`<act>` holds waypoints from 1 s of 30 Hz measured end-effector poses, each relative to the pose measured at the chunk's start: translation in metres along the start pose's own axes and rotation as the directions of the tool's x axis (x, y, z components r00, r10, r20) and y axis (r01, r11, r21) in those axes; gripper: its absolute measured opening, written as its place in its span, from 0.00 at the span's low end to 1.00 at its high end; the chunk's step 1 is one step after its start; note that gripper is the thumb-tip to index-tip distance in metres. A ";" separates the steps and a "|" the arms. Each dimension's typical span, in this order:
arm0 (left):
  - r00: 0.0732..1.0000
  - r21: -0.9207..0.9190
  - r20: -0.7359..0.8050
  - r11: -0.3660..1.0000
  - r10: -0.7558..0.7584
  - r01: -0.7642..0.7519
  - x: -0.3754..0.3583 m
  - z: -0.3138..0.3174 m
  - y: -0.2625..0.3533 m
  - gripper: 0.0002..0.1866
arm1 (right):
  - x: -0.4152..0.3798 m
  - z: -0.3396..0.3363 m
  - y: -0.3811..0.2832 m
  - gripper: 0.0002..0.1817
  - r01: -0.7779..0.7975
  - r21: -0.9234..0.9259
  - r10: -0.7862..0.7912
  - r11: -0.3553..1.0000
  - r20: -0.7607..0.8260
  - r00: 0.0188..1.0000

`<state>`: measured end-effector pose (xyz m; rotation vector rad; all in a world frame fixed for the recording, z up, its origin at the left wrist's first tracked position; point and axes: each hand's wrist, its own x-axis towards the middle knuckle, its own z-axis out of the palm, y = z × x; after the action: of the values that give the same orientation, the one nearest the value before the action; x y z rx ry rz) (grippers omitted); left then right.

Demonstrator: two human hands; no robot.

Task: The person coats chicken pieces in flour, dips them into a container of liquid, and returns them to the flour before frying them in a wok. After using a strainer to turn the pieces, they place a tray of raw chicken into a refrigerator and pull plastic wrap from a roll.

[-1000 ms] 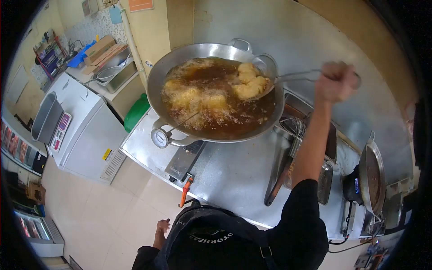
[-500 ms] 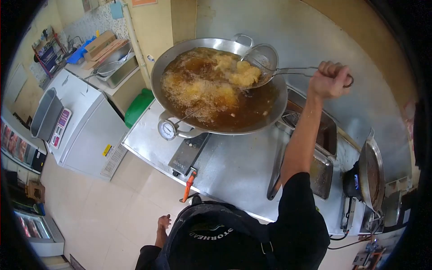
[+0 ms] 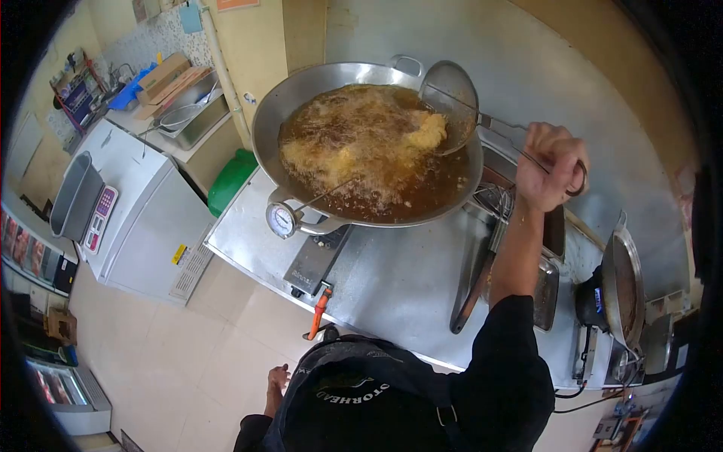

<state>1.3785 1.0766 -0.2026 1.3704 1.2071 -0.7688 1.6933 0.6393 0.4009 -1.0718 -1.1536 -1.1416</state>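
My right hand [image 3: 553,166] is closed round the wire handle of a mesh skimmer [image 3: 461,87]. The skimmer's basket is tilted at the right side of a large metal wok [image 3: 271,102], its lower edge in the bubbling oil. A golden fried piece [image 3: 429,132] rests against the mesh. Foam hides most of what else lies in the oil [image 3: 422,197]. A dial thermometer [image 3: 282,220] is fixed at the wok's near left handle, its probe reaching into the oil. My left hand [image 3: 279,377] hangs low by my body, holding nothing, its fingers loosely apart.
The wok stands on a steel table [image 3: 407,264] with a gas burner [image 3: 318,260] and orange hose [image 3: 318,313]. Under my right arm lie metal trays [image 3: 546,294] and a long-handled tool [image 3: 474,297]. Another wok [image 3: 623,286] stands at the right, over a lit burner. A white freezer [image 3: 147,226] is at left.
The skimmer's basket has tipped more upright and shifted right, with the golden piece now at its lower edge. My right hand has lowered slightly. Foam has spread across the oil.
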 end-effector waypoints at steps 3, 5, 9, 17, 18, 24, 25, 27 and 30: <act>0.975 0.291 0.063 0.931 0.212 -0.221 -0.046 -0.004 0.032 0.24 | -0.004 0.005 0.032 0.15 0.153 -0.263 -0.122 0.952 0.133 0.984; 0.968 0.254 0.048 0.935 0.245 -0.249 -0.069 -0.001 0.057 0.24 | 0.007 0.009 0.026 0.13 0.089 -0.146 -0.079 0.985 0.073 0.994; 0.894 0.362 0.011 0.832 0.448 -0.421 -0.045 -0.008 0.040 0.23 | 0.013 -0.003 -0.001 0.16 -0.062 0.130 0.059 0.990 0.029 0.998; 0.987 0.124 0.160 0.992 -0.012 -0.008 0.006 -0.008 -0.007 0.21 | 0.030 -0.006 -0.026 0.16 -0.131 -0.005 0.131 0.991 0.121 0.984; 0.987 0.103 0.159 0.995 -0.011 -0.005 0.011 -0.010 -0.011 0.21 | 0.034 -0.003 -0.026 0.16 -0.118 -0.044 0.123 0.992 0.146 0.982; 0.999 0.267 0.008 0.963 0.038 -0.038 -0.023 -0.011 0.009 0.21 | 0.101 -0.011 -0.005 0.14 -0.350 -0.117 0.342 0.929 -0.081 0.936; 1.000 0.257 0.016 0.966 0.027 -0.030 -0.020 -0.013 0.012 0.21 | 0.117 -0.009 0.000 0.13 -0.383 -0.195 0.338 0.903 -0.230 0.913; 0.999 0.242 0.033 0.970 0.007 -0.015 -0.012 -0.014 0.019 0.21 | 0.144 -0.016 0.020 0.13 -0.512 -0.310 0.357 0.801 -0.438 0.825; 0.976 0.456 0.091 0.863 0.198 -0.217 -0.014 -0.017 0.031 0.20 | 0.126 -0.034 0.033 0.14 -0.533 -0.416 0.217 0.737 -0.601 0.769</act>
<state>1.4008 1.0934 -0.1774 1.8344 0.8480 -0.9647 1.7359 0.5967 0.5208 -1.2661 -0.1115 -1.3472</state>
